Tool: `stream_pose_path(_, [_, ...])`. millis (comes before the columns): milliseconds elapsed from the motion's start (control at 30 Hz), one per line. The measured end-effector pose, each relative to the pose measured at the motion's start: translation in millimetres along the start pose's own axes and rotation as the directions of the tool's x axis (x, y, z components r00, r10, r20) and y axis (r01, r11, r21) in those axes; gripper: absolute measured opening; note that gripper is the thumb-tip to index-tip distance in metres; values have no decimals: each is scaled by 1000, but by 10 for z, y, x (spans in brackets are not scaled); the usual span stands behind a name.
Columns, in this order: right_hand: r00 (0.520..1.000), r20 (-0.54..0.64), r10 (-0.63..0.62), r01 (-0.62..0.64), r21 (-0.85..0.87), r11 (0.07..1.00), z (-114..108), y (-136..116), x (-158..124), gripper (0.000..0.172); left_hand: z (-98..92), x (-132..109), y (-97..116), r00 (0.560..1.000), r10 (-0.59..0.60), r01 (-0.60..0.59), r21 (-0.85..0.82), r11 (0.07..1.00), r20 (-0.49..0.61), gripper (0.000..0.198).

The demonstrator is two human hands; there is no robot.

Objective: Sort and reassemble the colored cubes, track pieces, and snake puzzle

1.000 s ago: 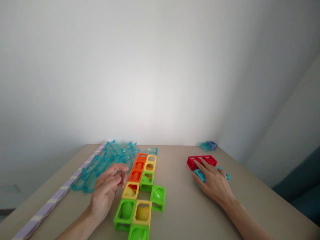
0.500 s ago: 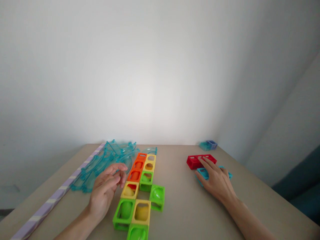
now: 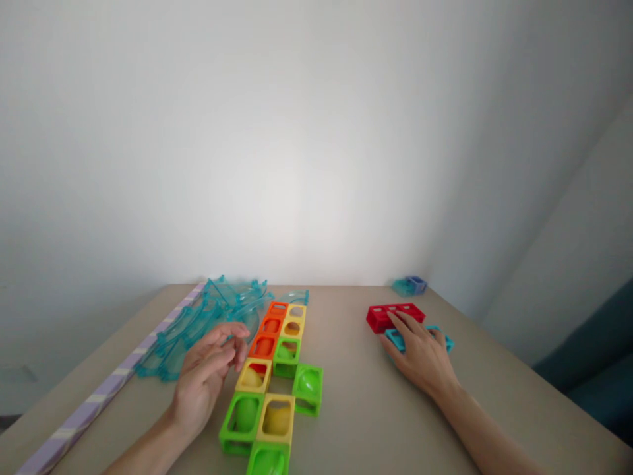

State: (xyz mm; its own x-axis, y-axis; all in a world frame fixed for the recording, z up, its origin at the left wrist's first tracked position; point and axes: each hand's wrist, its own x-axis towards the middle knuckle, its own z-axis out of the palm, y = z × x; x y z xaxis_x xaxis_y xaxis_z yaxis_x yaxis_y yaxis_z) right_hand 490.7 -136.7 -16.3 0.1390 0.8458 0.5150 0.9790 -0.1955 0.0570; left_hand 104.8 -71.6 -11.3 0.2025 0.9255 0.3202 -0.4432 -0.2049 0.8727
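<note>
My left hand hovers at the left of a line of cube blocks, fingers loosely curled with a gap to the thumb, and holds nothing. The line joins orange cubes, yellow cubes and green cubes, with rounded hollows inside. One green cube juts out on its right side. My right hand lies spread over a light-blue block row, hiding its middle. Its longer fingers reach to a red block row just behind, with the fingertips at its top.
Translucent teal track pieces lie piled at the left, beside a purple-and-white striped strip. A small purple block and a teal piece sit at the far right corner. A white wall stands behind the table; dark teal fabric hangs at right.
The view has shifted slightly. My right hand has edged left, and the light-blue row seems a little closer to the red row. My left hand keeps its pose.
</note>
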Motion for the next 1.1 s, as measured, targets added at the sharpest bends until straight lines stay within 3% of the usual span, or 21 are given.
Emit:
stream_pose_path(433, [999,-47,3,-3,-15,1000,59,-44,10,48,8,-5,-3,1000,-5,5,2,1000,-9,23])
stream_pose_path(800, [998,-58,-3,2,-16,1000,-20,-64,7,50,7,19,3,1000,14,-13,23,1000,-26,22])
stream_pose_path(967, [983,-183,-19,18,-4,1000,-136,-122,-23,45,7,45,14,986,40,7,275,962,-164,15])
stream_pose_path(1100, [949,-285,-133,180,143,973,-326,-429,-102,29,34,69,-4,974,36,77,474,877,-225,13])
